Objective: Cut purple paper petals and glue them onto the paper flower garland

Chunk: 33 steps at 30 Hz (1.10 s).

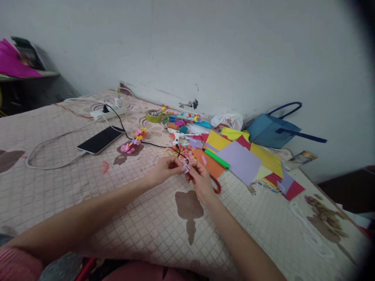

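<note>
Over the middle of the table, my left hand (166, 170) pinches a small piece of lilac paper (186, 168) between thumb and fingertips. From the other side, my right hand (199, 177) is closed on the same piece. A red loop (217, 184), like a scissors handle, shows beside my right hand; whether that hand touches it is hidden. Just beyond my fingers are scattered paper scraps (187, 152), a white glue gun (177, 136) with a black cord, and an orange sheet (215, 168).
Lilac paper (240, 162), yellow paper (268, 160) and a green marker (216, 158) lie right of the scraps. Farther right are a blue bag (271, 130) and an hourglass (303, 157). Paper flowers (134, 141), a phone (101, 139) on a cable and a power strip (108, 113) are left.
</note>
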Each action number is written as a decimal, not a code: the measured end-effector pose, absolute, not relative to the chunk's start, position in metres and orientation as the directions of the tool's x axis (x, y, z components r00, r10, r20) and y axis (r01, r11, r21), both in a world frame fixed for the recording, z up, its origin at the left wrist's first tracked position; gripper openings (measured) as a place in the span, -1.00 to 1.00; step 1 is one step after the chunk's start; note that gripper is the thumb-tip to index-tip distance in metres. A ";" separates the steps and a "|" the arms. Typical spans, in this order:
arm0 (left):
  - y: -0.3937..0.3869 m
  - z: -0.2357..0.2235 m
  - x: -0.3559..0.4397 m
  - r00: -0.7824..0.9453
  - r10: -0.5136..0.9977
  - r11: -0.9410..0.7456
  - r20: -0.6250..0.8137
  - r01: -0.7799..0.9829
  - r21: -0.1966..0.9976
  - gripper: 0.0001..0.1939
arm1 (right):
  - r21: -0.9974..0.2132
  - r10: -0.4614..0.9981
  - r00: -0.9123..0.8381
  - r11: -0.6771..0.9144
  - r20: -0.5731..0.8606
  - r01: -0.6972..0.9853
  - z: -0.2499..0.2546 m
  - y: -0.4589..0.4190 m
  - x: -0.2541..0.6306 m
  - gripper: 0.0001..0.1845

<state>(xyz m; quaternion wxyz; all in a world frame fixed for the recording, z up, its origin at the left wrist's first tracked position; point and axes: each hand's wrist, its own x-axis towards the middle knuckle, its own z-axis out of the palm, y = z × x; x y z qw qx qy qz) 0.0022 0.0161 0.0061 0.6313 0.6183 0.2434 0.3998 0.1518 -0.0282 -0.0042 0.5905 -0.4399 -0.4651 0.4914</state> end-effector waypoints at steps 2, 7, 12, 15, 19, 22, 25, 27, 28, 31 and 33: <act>0.014 0.007 0.003 0.525 0.841 -0.019 0.131 -0.212 0.977 -0.74 | -0.977 0.989 0.080 0.133 0.121 -0.164 -0.004 -0.029 0.151 -0.82; 0.011 0.007 0.004 0.479 0.875 0.053 0.066 -0.229 0.972 -0.73 | -0.981 0.990 0.063 0.134 0.126 -0.139 -0.003 -0.030 0.149 -0.81; 0.011 0.010 0.005 0.480 0.875 0.063 0.072 -0.260 0.964 -0.70 | -0.982 0.986 0.066 0.159 0.153 -0.101 -0.004 -0.031 0.148 -0.72; 0.011 0.011 0.005 0.475 0.878 0.072 0.067 -0.269 0.961 -0.68 | -0.983 0.984 0.048 0.174 0.171 -0.066 -0.004 -0.032 0.150 -0.76; 0.012 0.008 0.005 0.484 0.872 0.059 0.069 -0.244 0.968 -0.68 | -0.981 0.980 0.053 0.194 0.192 -0.021 -0.007 -0.032 0.152 -0.80; 0.013 0.004 0.004 0.513 0.857 0.044 0.053 -0.176 0.983 -0.70 | -0.977 0.974 0.076 0.214 0.214 0.008 -0.007 -0.032 0.153 -0.81; 0.015 0.001 0.004 0.544 0.838 0.029 0.049 -0.133 0.991 -0.72 | -0.974 0.970 0.082 0.225 0.227 0.037 -0.006 -0.032 0.153 -0.82; 0.015 0.000 0.004 0.551 0.833 0.026 0.051 -0.132 0.991 -0.71 | -0.972 0.969 0.080 0.228 0.232 0.052 -0.004 -0.033 0.152 -0.82; 0.015 0.000 0.004 0.549 0.834 0.026 0.050 -0.131 0.991 -0.71 | -0.972 0.969 0.079 0.229 0.233 0.058 -0.003 -0.034 0.152 -0.82; 0.014 0.003 0.004 0.541 0.840 0.030 0.045 -0.128 0.991 -0.70 | -0.971 0.969 0.082 0.229 0.235 0.068 -0.001 -0.035 0.151 -0.77; 0.013 0.005 0.004 0.540 0.840 0.035 0.041 -0.130 0.991 -0.70 | -0.971 0.968 0.085 0.229 0.235 0.073 0.000 -0.035 0.151 -0.74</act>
